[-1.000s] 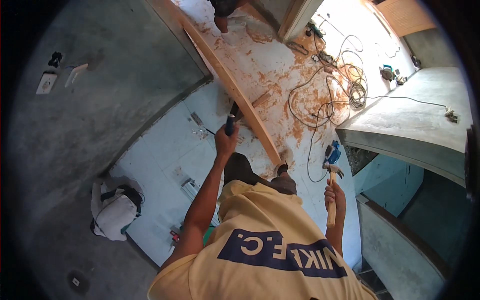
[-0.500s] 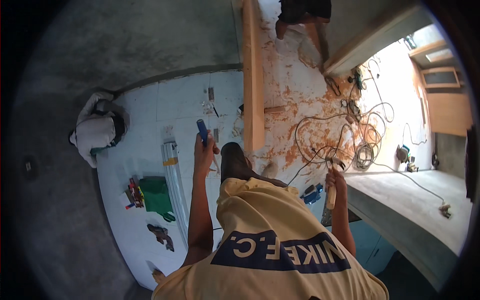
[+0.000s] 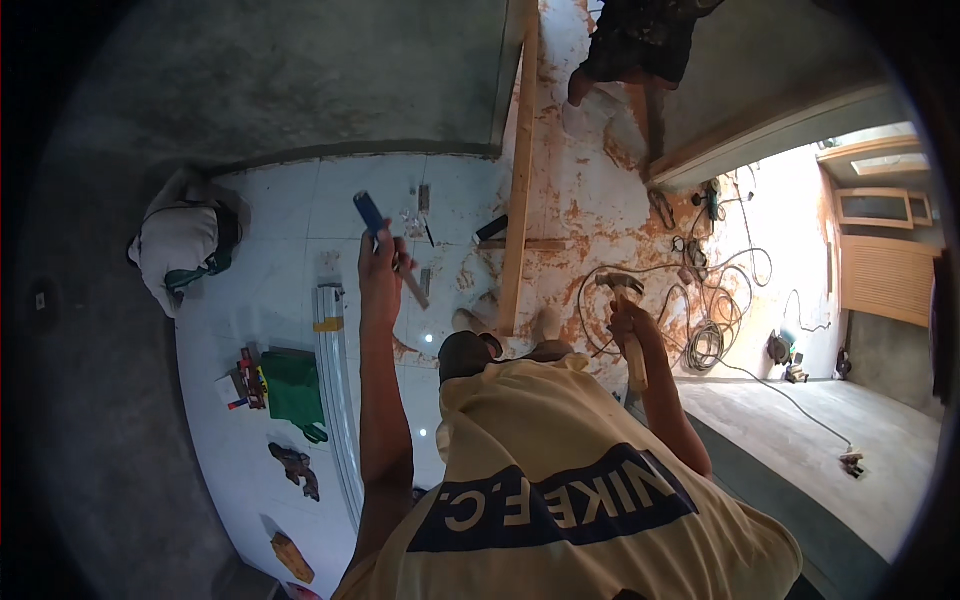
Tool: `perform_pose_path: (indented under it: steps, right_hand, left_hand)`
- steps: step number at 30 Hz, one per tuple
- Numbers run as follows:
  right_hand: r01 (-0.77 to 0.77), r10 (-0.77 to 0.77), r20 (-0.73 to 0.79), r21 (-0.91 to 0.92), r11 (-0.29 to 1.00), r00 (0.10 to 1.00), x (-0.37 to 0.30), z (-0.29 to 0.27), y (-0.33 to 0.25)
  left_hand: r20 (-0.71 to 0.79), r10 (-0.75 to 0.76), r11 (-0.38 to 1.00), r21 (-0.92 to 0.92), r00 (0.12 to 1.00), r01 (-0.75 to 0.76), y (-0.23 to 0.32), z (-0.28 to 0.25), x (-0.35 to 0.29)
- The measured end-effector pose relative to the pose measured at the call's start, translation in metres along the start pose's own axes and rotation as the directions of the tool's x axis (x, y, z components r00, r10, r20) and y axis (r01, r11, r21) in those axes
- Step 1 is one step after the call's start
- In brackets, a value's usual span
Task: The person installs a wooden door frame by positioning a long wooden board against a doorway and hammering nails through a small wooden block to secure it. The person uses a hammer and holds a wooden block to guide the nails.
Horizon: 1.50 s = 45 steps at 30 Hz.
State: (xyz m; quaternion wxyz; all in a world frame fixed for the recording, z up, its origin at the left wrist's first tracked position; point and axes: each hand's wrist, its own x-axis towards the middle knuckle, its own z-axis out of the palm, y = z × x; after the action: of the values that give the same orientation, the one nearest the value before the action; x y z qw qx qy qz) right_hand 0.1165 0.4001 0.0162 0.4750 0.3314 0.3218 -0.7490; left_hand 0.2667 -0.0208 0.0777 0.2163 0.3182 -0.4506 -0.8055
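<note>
My left hand point(image 3: 380, 275) is raised over the tiled floor, its fingers wrapped round a chisel point(image 3: 368, 212). The blue handle points up and away, and a flat blade shows below the fist. Further right, my right hand point(image 3: 632, 318) grips a claw hammer point(image 3: 636, 365) by its pale wooden handle, close under the metal head. Between the two hands a long wooden board point(image 3: 520, 190) runs away from my feet. Neither tool touches it.
A coiled cable point(image 3: 706, 343) and loose cords lie at the right. On the left are a green bag point(image 3: 294, 388), long metal profiles point(image 3: 338, 400) and a crouching co-worker point(image 3: 185, 245). Another person point(image 3: 640, 45) stands at the far end. A concrete ledge point(image 3: 800, 420) borders the right.
My left hand with the chisel has moved left, baring more of its blade. My right hand has brought the hammer left and slightly up. The view has shifted, and the board looks narrower.
</note>
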Motion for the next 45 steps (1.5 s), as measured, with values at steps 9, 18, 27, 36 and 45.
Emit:
perform_pose_path:
  steps: [9, 18, 27, 36, 45]
  right_hand:
    - [0.026, -0.026, 0.004, -0.423, 0.906, 1.0, 0.052, 0.06, -0.068]
    - [0.094, -0.134, 0.014, -0.785, 0.613, 0.991, 0.077, 0.136, -0.136]
    - [0.194, -0.156, 0.125, -0.776, 0.6, 0.98, 0.082, 0.176, -0.177]
    - [0.344, -0.164, 0.304, -0.783, 0.518, 0.938, 0.109, 0.239, -0.208]
    - [0.346, -0.126, 0.323, -0.885, 0.311, 0.938, 0.123, 0.307, -0.23]
  left_hand:
    - [0.34, 0.027, 0.998, -0.057, 0.94, -0.008, 0.013, 0.115, 0.104]
    - [0.426, 0.031, 0.977, 0.18, 0.904, -0.118, -0.057, 0.194, 0.194]
    - [0.437, -0.043, 0.935, 0.334, 0.898, -0.118, -0.084, 0.212, 0.221]
    - [0.388, -0.133, 0.946, 0.324, 0.912, 0.0, -0.096, 0.204, 0.221]
    - [0.378, -0.151, 0.957, 0.288, 0.913, 0.039, -0.096, 0.201, 0.22]
